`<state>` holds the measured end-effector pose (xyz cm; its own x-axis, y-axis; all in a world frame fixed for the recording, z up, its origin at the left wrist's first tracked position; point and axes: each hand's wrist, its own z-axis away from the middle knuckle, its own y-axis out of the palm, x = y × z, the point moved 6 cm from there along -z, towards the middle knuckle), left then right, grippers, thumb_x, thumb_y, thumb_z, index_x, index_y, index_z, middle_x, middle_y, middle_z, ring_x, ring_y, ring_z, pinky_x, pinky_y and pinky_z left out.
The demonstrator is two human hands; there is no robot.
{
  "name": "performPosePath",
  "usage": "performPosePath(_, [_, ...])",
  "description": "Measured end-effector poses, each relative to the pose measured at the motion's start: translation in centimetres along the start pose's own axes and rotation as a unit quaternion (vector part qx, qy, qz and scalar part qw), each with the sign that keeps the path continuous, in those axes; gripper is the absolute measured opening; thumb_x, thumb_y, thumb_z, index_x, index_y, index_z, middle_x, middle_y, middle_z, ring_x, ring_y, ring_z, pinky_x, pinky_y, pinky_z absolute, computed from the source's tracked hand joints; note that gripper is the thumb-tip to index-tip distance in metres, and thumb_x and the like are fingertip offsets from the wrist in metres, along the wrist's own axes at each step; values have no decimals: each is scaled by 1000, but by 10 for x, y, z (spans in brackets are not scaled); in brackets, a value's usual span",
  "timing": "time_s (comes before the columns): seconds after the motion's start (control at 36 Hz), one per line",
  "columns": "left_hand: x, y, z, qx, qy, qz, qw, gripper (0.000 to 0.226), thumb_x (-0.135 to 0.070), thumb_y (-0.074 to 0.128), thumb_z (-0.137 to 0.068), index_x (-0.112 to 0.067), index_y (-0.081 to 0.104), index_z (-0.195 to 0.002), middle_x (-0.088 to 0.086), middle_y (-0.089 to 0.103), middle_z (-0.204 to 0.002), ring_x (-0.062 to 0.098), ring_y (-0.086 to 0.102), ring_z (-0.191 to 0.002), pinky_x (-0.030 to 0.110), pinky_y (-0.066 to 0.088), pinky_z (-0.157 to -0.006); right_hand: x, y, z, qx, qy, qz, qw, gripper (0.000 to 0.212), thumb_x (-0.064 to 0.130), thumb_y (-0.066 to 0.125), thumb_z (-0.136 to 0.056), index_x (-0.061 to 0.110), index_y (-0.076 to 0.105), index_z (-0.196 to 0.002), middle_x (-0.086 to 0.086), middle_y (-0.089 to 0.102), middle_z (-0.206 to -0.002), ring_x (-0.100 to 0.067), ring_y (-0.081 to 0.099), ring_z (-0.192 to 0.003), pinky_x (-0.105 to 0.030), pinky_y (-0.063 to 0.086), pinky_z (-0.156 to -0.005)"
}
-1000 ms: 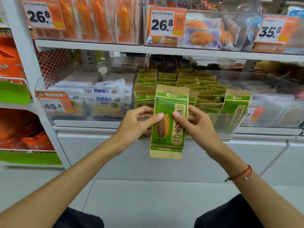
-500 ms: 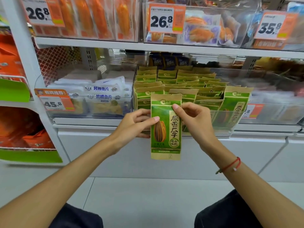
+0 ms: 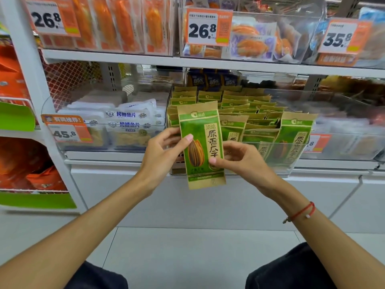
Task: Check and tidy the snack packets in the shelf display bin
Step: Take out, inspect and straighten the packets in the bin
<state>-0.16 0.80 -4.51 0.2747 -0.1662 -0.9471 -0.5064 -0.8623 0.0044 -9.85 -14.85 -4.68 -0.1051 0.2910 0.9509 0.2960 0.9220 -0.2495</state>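
Note:
A green and kraft-brown sunflower seed packet is held upright in front of the clear display bin. My left hand pinches its left edge, thumb on the front near the seed picture. My right hand pinches its lower right edge, thumb on the front. Behind it the bin holds several matching packets in rows, their tops showing. One more packet leans at the bin's front right.
A neighbouring clear bin on the left holds white fish-slice packets with a 45.8 price tag. The shelf above carries orange snack packs and price tags. White cabinet fronts lie below the bins. A green and orange rack stands at far left.
The packet has turned to face me squarely and risen slightly. My right hand has slid from its upper right edge down to the lower right edge. My left hand keeps its grip.

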Motion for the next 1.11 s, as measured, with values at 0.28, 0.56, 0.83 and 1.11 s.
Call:
performPosePath(0.28, [5, 4, 2, 10, -29, 7, 1000, 19, -27, 69, -85, -26, 66, -103, -2, 73, -104, 13, 71, -95, 27, 60, -71, -3, -3, 1, 12, -7, 36, 999, 28, 11, 75, -79, 18, 65, -104, 4, 72, -94, -4, 67, -81, -17, 54, -72])
performPosePath(0.56, [5, 14, 6, 80, -55, -7, 995, 20, -26, 68, -86, -27, 68, -106, -7, 76, -99, 7, 71, -94, 22, 58, -78, 9, -17, 5, -128, -56, -7, 990, 20, 26, 61, -92, 11, 68, -102, -4, 74, -93, -16, 67, -83, -25, 52, -66])
performPosePath(0.83, [3, 25, 13, 132, -87, 13, 987, 40, -40, 65, -77, -25, 68, -114, -5, 76, -104, 12, 71, -96, 21, 57, -73, 22, -28, 11, -210, -127, -17, 969, 5, 10, 66, -89, 13, 70, -88, 1, 71, -81, 1, 64, -68, -12, 49, -60])
performPosePath(1.11, [-6, 22, 12, 131, -66, 17, 989, 18, -14, 62, -91, -22, 70, -106, -6, 76, -99, 10, 72, -90, 20, 56, -68, 27, -34, 14, -240, -141, 8, 960, 9, 15, 71, -84, 20, 70, -92, 4, 73, -82, -9, 69, -75, -16, 54, -65])
